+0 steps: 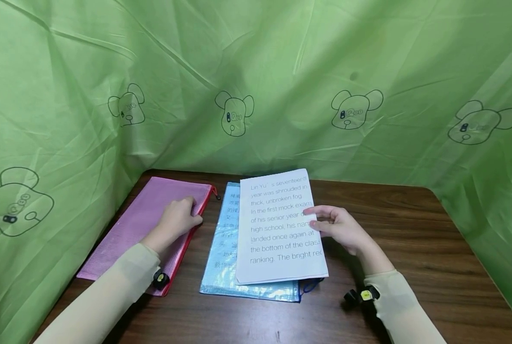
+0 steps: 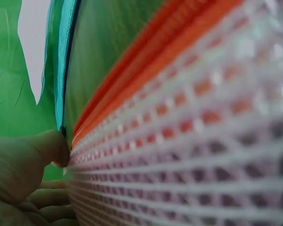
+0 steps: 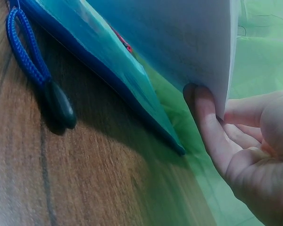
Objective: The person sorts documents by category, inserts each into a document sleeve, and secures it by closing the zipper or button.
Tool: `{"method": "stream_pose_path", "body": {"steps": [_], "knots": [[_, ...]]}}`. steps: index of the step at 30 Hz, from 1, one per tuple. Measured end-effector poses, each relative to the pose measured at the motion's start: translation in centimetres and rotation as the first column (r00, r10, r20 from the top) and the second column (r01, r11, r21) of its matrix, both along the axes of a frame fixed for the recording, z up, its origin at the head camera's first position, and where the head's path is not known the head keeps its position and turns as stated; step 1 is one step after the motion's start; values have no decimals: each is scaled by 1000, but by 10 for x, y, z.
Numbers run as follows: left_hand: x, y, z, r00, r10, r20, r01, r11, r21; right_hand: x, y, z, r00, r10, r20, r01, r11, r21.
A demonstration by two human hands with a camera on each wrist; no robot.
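In the head view my left hand (image 1: 174,222) is on the pink mesh zip pouch (image 1: 139,215), fingers curled and thumb at its red zipper edge. Close up, the left wrist view shows the thumb (image 2: 52,146) against the end of the orange-red zipper (image 2: 132,80); the fingertips are partly hidden by the mesh. My right hand (image 1: 337,227) pinches the right edge of a stack of printed paper (image 1: 277,239), thumb on one face and fingers on the other. The paper lies over a blue zip pouch (image 1: 221,248), its right edge raised in the right wrist view.
The blue pouch has a dark blue cord pull (image 3: 26,47) at its near right corner. Brown wooden table (image 1: 402,229) surrounds the pouches. Green fabric (image 1: 281,57) with mouse-head outlines hangs behind and along both sides.
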State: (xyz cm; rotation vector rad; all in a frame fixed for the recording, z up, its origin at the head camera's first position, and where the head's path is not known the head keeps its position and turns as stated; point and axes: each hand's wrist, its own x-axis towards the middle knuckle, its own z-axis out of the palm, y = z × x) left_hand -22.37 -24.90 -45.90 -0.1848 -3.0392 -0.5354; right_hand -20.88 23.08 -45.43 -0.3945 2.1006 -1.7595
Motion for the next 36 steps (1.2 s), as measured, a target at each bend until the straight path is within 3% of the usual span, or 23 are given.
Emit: {"method": "stream_pose_path", "body": {"steps": [7, 12, 19, 21, 28, 32, 36], "knots": [[-2, -9, -1, 996, -91, 18, 91, 996, -20, 0, -1, -1, 1000, -10, 5, 10, 1000, 0], [2, -21, -1, 989, -142, 34, 141, 990, 19, -1, 0, -1, 1000, 2, -3, -2, 1000, -2], [10, -34, 0, 965, -217, 149, 204, 974, 101, 0, -1, 0, 1000, -4, 9, 4, 1000, 7], [13, -38, -1, 961, -231, 153, 212, 969, 126, 1, -1, 0, 1000, 3, 10, -3, 1000, 6], [17, -44, -10, 977, -214, 15, 210, 969, 131, 1, -1, 2, 1000, 14, 7, -14, 1000, 2], [18, -40, -8, 977, -195, -89, 205, 971, 126, 1, 0, 1, 1000, 14, 8, -14, 1000, -2], [22, -37, -1, 971, -199, -132, 214, 970, 115, 1, 0, 1, 1000, 17, 3, -17, 1000, -2]]}}
